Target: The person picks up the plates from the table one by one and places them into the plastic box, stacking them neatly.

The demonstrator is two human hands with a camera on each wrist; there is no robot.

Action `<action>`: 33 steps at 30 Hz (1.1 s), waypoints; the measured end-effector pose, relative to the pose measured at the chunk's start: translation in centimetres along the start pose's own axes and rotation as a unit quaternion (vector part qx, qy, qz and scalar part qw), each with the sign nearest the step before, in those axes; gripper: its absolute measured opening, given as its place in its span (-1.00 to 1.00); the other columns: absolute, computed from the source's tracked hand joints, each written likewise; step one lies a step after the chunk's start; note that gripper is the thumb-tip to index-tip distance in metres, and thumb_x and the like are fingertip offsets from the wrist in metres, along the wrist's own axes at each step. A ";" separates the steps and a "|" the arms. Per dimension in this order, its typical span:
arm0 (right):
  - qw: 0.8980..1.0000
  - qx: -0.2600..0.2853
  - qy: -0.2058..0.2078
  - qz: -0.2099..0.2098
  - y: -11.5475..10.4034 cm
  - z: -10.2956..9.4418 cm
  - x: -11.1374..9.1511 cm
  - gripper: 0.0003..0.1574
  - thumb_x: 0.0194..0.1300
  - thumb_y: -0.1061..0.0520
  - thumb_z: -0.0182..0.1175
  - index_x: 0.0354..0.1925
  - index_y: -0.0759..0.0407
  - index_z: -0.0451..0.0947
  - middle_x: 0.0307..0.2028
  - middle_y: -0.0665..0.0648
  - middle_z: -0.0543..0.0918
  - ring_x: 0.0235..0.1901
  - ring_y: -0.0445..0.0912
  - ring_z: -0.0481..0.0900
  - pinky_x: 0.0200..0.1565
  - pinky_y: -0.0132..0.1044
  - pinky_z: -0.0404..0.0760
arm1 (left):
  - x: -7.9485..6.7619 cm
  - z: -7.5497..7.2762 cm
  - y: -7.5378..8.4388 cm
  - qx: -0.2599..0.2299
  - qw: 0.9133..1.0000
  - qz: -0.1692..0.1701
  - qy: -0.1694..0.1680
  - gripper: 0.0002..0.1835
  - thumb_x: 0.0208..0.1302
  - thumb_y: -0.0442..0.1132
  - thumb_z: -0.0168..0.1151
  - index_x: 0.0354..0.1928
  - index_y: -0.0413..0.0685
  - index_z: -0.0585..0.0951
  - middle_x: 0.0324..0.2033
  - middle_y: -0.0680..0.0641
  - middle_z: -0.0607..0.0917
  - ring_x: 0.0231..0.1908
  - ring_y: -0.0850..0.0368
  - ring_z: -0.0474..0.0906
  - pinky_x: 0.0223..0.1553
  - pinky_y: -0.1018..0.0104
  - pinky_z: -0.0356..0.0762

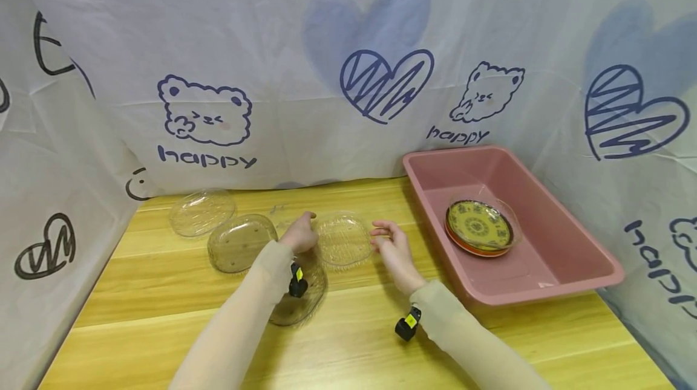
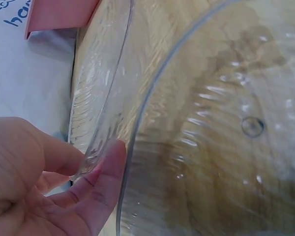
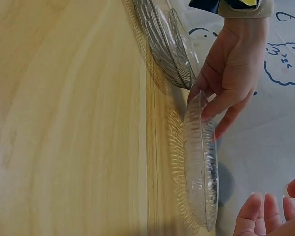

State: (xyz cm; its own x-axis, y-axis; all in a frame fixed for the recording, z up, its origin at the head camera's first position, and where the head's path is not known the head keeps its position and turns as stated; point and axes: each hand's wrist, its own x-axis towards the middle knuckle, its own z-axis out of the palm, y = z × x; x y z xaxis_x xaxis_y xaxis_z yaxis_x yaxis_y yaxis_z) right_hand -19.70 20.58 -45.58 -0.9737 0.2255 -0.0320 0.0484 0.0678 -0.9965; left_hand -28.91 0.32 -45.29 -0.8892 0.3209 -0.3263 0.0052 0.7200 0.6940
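A clear ribbed plate [image 1: 344, 240] is in the middle of the wooden table, tilted on its side in the right wrist view. My left hand [image 1: 301, 234] pinches its left rim between thumb and fingers [image 2: 108, 169]. On the opposite side, my right hand [image 1: 396, 254] has its fingers loosely spread close to the plate's right edge. The right wrist view shows those fingertips [image 3: 270, 204] apart from the plate. A smoky brown see-through plate [image 1: 298, 302] lies under my left wrist, its rim close to my left fingers in the left wrist view.
Left of my hands lie another smoky plate [image 1: 242, 243] and a clear plate [image 1: 202, 213]. A pink tub [image 1: 550, 260] stands at the right, holding stacked plates with a yellow patterned one [image 1: 479, 225] and a clear one. Printed cloth [image 1: 294, 106] hangs behind the table.
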 end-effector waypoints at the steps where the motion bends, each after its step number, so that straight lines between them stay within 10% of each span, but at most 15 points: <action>1: 1.000 0.002 0.000 0.002 0.0 0.0 0.0 -0.51 0.30 0.42 -0.05 0.20 0.45 0.39 0.03 0.43 0.56 -0.15 -0.01 0.60 -0.09 -0.22 0.64 | 0.0 0.0 0.0 -0.004 1.000 0.002 0.000 -0.32 0.40 -0.46 -0.14 0.55 -0.23 0.07 -0.22 -0.18 0.61 -0.51 0.09 0.42 -0.13 0.13 0.47; 14: 1.000 0.004 0.005 0.015 -0.1 -0.4 0.0 -0.49 0.31 0.42 -0.08 0.23 0.40 0.39 0.05 0.39 0.55 -0.02 0.13 0.59 0.04 -0.12 0.66 | -0.4 -0.1 0.3 -0.134 0.991 0.002 -0.012 -0.38 0.48 -0.43 -0.22 0.55 -0.27 0.03 0.18 -0.51 0.51 -0.57 0.20 0.59 -0.53 0.41 0.65; 33: 0.999 0.034 0.027 0.017 -0.7 -1.2 0.6 -0.47 0.39 0.38 -0.11 0.31 0.36 0.32 0.09 0.34 0.48 -0.04 -0.02 0.52 0.11 -0.15 0.62 | -2.2 -1.0 0.3 -0.156 0.983 0.071 0.064 -0.48 0.58 -0.38 -0.33 0.52 -0.23 0.15 0.13 -0.41 0.57 -0.55 0.25 0.64 -0.39 0.30 0.77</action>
State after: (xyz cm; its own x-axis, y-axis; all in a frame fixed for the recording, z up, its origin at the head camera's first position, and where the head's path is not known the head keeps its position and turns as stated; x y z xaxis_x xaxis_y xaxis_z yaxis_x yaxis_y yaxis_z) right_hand -20.03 21.78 -44.79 -0.9582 0.2792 -0.0625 0.0634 -0.0057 -0.9980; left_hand -27.37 -0.82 -43.75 -0.9403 0.3094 -0.1418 0.0106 0.4431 0.8964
